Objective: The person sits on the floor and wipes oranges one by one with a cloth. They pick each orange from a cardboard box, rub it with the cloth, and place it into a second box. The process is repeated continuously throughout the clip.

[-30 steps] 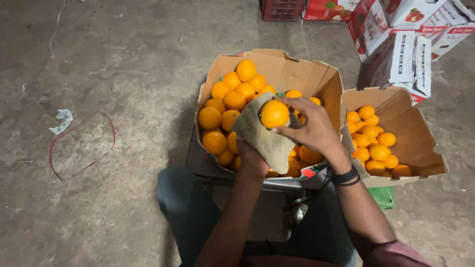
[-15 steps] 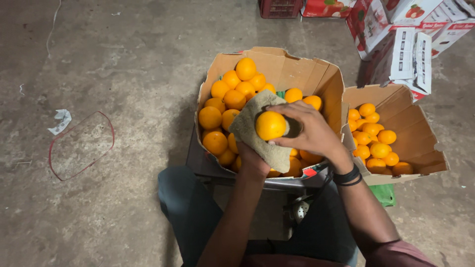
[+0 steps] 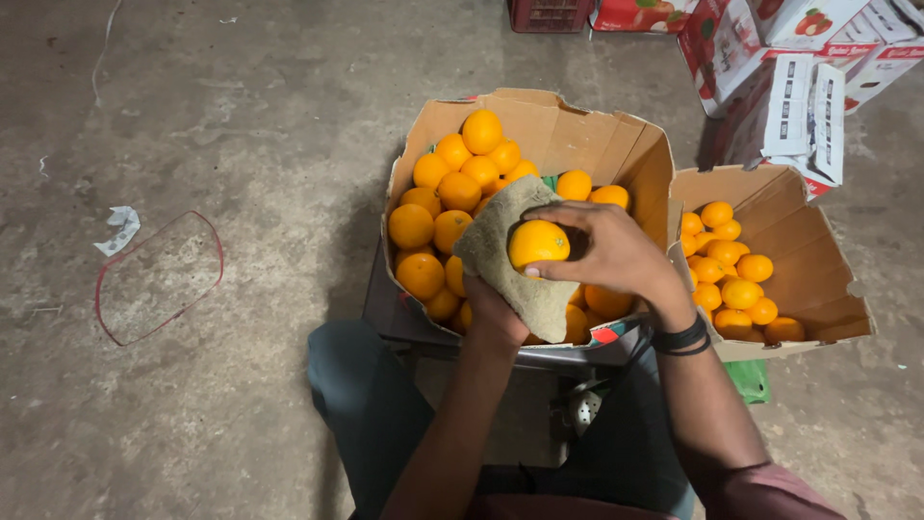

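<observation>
A stained grey concrete floor (image 3: pixel 212 125) fills the dim room, with a red wire loop (image 3: pixel 159 279) and crumpled paper scrap (image 3: pixel 122 227) at left, while stacked printed cartons (image 3: pixel 799 87) and a red crate (image 3: pixel 551 13) line the far edge.

The big box (image 3: pixel 616 144) is filled with piled oranges (image 3: pixel 452 188), and its raised flaps wall off the far and right sides. Just beside it on the right, the small box (image 3: pixel 818 279) is only partly filled, so room is left above its fruit. Open floor (image 3: pixel 241 116) is left on the left and beyond
</observation>
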